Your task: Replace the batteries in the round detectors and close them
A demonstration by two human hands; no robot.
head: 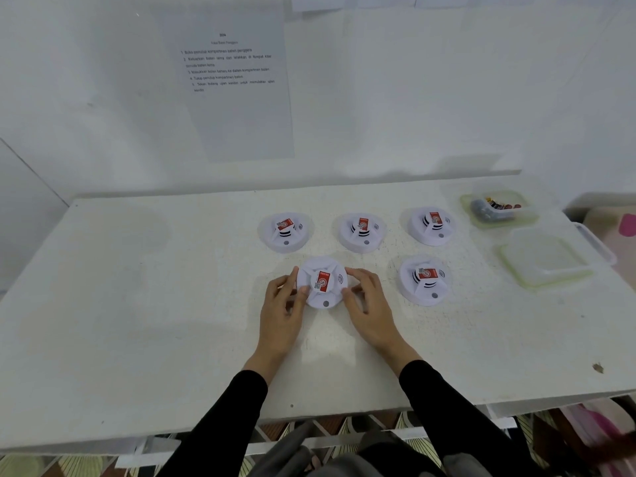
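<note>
Head view: front detector (322,282) between left hand (283,308) and right hand (369,305), fingers clasping its rim.

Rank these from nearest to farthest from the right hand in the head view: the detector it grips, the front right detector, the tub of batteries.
1. Gripped detector, at the right hand, front centre.
2. Front right detector, to its right.
3. Tub of batteries, back right corner.

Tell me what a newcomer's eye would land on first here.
Five white round detectors with red labels sit on the white table, and both hands grip the near-left detector: the left hand on one side, the right hand on the other. At the far right, a clear container holds batteries.
</note>
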